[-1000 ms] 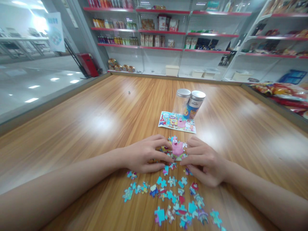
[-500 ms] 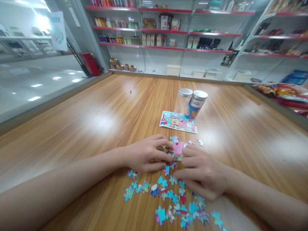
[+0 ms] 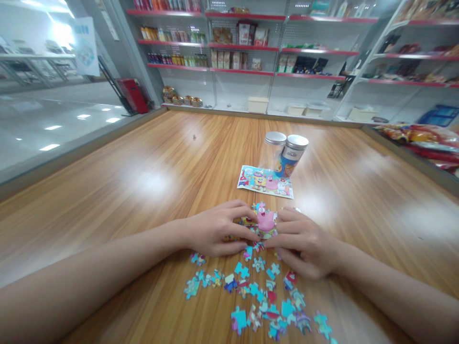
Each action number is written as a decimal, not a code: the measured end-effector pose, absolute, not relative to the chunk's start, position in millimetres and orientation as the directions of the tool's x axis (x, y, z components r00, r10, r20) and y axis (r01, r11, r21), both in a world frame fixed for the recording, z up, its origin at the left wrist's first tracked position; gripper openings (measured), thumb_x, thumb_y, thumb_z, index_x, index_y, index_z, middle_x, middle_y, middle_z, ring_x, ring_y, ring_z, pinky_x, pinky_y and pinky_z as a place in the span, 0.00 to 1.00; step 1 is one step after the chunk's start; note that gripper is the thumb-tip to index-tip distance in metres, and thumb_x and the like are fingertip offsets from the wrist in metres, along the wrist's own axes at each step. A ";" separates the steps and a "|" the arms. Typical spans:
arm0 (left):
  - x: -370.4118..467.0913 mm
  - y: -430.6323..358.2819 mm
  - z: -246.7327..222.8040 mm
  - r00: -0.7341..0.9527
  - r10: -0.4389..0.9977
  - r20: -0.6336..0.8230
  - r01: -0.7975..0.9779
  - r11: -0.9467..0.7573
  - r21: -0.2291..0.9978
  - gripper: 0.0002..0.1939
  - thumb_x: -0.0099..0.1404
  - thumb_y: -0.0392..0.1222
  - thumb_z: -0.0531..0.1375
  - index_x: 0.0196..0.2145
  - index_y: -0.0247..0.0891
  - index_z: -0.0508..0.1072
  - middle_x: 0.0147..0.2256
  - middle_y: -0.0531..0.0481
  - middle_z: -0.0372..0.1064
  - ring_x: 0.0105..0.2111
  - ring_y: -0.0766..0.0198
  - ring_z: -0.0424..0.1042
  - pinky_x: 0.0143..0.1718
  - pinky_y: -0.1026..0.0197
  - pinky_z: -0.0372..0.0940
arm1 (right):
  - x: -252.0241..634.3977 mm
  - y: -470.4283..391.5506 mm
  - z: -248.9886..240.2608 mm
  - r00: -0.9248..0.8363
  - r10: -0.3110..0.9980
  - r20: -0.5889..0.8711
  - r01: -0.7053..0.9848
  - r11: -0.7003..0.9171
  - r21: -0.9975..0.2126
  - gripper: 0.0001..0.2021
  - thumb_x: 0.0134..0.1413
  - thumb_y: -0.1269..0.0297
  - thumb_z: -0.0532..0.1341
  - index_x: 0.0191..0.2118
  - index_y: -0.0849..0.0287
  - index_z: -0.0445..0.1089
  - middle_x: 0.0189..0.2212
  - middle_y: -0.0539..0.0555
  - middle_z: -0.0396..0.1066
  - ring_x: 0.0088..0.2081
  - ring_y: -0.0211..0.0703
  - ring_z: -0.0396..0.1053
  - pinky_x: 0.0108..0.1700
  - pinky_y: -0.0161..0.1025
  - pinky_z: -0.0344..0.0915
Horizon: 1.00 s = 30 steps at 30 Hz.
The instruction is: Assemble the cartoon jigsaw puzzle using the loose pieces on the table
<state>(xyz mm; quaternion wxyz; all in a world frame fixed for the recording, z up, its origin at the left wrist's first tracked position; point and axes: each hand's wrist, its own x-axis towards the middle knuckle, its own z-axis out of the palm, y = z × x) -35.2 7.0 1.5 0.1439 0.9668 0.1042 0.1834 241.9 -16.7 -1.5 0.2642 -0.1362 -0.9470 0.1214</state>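
A partly joined jigsaw puzzle [image 3: 266, 220] with a pink starfish figure lies on the table between my hands. My left hand [image 3: 224, 229] rests over its left side, fingers apart and bent, covering part of a yellow figure. At the right edge, my right hand [image 3: 304, 241] has curled fingers touching the puzzle; its fingertips are partly hidden, so anything pinched there cannot be made out. Loose jigsaw pieces [image 3: 254, 289], mostly light blue, are scattered nearer to me. Beyond the puzzle lies a printed picture card [image 3: 265, 184] showing cartoon figures.
A clear jar [image 3: 273, 150] and a labelled can [image 3: 293, 155], both with silver lids, stand behind the card. One tiny object [image 3: 194, 137] sits far left on the wooden table [image 3: 161, 200]. Stocked shelves [image 3: 244, 46] line the back; shiny packets [image 3: 423, 138] lie at the right.
My right hand has moved slightly up and forward along the puzzle's right edge, uncovering loose pieces below it and covering the small ones beyond. My left hand stays in place.
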 end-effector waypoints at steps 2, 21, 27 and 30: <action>-35.3 7.1 0.9 0.909 0.256 0.329 0.148 -0.936 0.318 0.14 0.67 0.39 0.62 0.50 0.42 0.77 0.55 0.39 0.68 0.54 0.50 0.68 0.59 0.45 0.66 | 242.1 -15.9 -1.3 -0.823 0.324 0.466 0.195 0.933 -0.304 0.12 0.55 0.76 0.59 0.43 0.60 0.75 0.30 0.55 0.72 0.34 0.46 0.61 0.36 0.44 0.53; -35.5 7.8 1.0 0.919 0.251 0.303 0.148 -0.934 0.325 0.14 0.69 0.40 0.60 0.51 0.41 0.77 0.56 0.39 0.67 0.55 0.50 0.67 0.59 0.45 0.64 | 242.1 -15.2 0.3 -0.829 0.326 0.454 0.187 0.927 -0.324 0.14 0.53 0.76 0.59 0.44 0.59 0.74 0.33 0.55 0.74 0.35 0.46 0.64 0.37 0.44 0.54; -35.8 7.1 1.8 0.913 0.258 0.317 0.151 -0.933 0.327 0.14 0.68 0.39 0.61 0.51 0.42 0.77 0.54 0.38 0.68 0.55 0.50 0.68 0.59 0.45 0.65 | 240.8 -18.1 4.0 -0.885 0.329 0.329 0.210 0.914 -0.347 0.17 0.53 0.75 0.59 0.48 0.56 0.73 0.37 0.54 0.77 0.39 0.49 0.67 0.40 0.48 0.55; -36.0 7.5 1.1 0.906 0.253 0.340 0.137 -0.934 0.331 0.15 0.67 0.39 0.62 0.51 0.43 0.77 0.54 0.39 0.69 0.54 0.50 0.69 0.58 0.44 0.66 | 239.9 -19.5 5.8 -0.889 0.334 0.314 0.213 0.908 -0.362 0.17 0.54 0.74 0.59 0.49 0.57 0.73 0.35 0.53 0.77 0.39 0.49 0.66 0.41 0.49 0.56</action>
